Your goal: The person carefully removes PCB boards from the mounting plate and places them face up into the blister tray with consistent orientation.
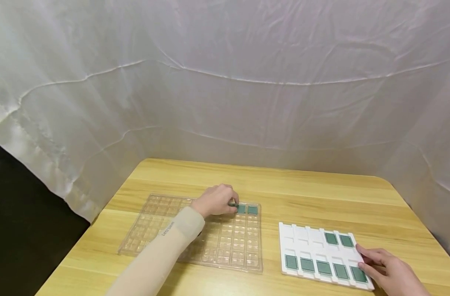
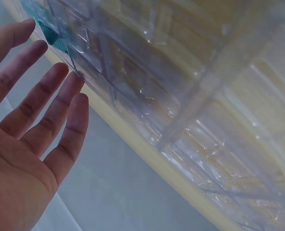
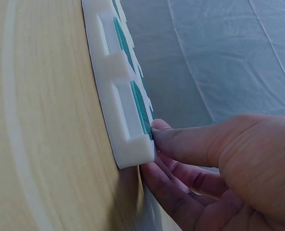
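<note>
At the far right part of a clear plastic tray (image 1: 206,250), my left hand (image 1: 218,200) pinches a small green circuit board (image 1: 232,203) between thumb and fingers. Two more green boards lie in the pockets beside it, one of them the corner board (image 1: 252,210). In the left wrist view the other fingers of the left hand (image 2: 36,115) spread out by the tray's edge. My right hand (image 1: 389,269) grips the right end of a white tray (image 1: 306,244), thumb on its upper edge (image 3: 145,149) and fingers below. Green boards (image 1: 324,267) fill the white tray's near row, with two at its far right.
Both trays lie on a wood-grain table (image 1: 321,193), the clear one on the left, the white one on the right. A pale cloth curtain (image 1: 247,107) hangs behind and around the table. Many pockets of the clear tray hold nothing.
</note>
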Demonstrator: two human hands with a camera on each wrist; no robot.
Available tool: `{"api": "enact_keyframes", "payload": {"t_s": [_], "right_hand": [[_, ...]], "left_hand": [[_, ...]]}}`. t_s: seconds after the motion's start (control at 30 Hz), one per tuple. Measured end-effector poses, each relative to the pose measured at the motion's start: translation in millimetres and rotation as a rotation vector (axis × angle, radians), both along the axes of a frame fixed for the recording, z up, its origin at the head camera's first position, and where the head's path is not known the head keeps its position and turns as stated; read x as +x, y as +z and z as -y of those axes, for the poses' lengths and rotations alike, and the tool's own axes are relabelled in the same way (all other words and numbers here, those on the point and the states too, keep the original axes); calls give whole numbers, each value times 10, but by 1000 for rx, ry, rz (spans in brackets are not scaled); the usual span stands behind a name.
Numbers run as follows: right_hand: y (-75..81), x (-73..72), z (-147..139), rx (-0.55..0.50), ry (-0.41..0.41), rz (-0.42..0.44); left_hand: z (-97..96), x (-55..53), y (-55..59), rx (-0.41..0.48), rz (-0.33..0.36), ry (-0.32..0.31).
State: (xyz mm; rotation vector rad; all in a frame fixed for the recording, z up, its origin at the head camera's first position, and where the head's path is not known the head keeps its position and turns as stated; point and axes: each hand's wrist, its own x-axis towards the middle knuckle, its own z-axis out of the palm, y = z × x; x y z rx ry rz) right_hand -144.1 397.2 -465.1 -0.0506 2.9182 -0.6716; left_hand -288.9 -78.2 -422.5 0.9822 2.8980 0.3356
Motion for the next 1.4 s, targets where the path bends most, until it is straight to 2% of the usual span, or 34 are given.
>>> {"api": "enact_keyframes", "payload": {"t_s": [0.27, 0.63, 1.0, 1.4], "right_hand": [[9, 1, 12, -10, 0, 21], [11, -2, 7, 25, 10, 12], [28, 10, 21, 30, 14, 0], [28, 16, 0, 48, 19, -9]], "left_hand": [[6, -19, -37, 39, 7, -19], [-21, -15, -16, 4, 9, 1], [-200, 18, 52, -14, 14, 22], [-380, 28, 79, -14, 6, -1]]}}
